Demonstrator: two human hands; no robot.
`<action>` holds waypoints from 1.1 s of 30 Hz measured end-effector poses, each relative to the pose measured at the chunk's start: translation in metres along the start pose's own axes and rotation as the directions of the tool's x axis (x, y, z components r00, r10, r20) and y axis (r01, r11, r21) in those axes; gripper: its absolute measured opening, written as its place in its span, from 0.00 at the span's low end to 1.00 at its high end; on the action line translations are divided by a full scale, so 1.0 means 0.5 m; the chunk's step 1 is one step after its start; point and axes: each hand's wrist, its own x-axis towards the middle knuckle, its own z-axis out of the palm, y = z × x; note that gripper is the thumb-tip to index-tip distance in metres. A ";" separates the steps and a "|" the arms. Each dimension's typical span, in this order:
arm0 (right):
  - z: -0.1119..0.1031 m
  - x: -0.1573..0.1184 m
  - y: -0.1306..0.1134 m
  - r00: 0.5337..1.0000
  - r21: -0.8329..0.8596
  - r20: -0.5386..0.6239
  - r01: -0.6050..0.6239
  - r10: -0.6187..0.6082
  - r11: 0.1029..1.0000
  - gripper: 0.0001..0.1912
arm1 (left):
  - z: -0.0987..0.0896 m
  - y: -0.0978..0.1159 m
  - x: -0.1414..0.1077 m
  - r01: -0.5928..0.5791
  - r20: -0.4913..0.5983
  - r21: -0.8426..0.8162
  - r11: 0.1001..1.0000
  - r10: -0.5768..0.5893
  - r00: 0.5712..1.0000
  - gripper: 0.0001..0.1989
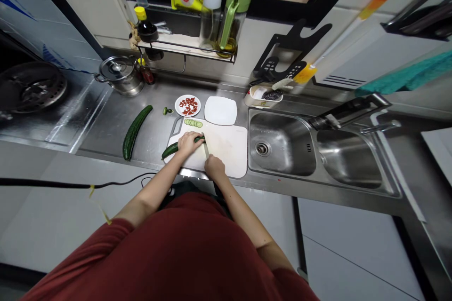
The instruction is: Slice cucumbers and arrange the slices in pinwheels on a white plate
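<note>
My left hand [189,143] is closed over a dark green cucumber [171,150] that lies on the white cutting board [229,153]. A knife [205,145] is in my right hand [214,167], its blade beside the cucumber's right end, close to my left fingertips. Whether the blade touches the cucumber I cannot tell. Several pale green cucumber slices [193,123] lie overlapping in a row near the board's back edge. To the left, a whole cucumber [136,134] rests on the steel counter. Small green cut ends [167,111] sit behind the board.
Behind the board stand a plate of chopped red pieces [188,105] and a white square plate [221,110]. A double sink [282,146] is to the right. A lidded pot [120,75] stands at back left, beneath a bottle shelf [187,46].
</note>
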 end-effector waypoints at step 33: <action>-0.044 0.001 -0.003 0.999 -0.025 0.051 -0.004 0.005 1.000 0.16 | -0.006 0.005 0.003 0.038 0.046 -0.019 0.999 -0.037 0.998 0.15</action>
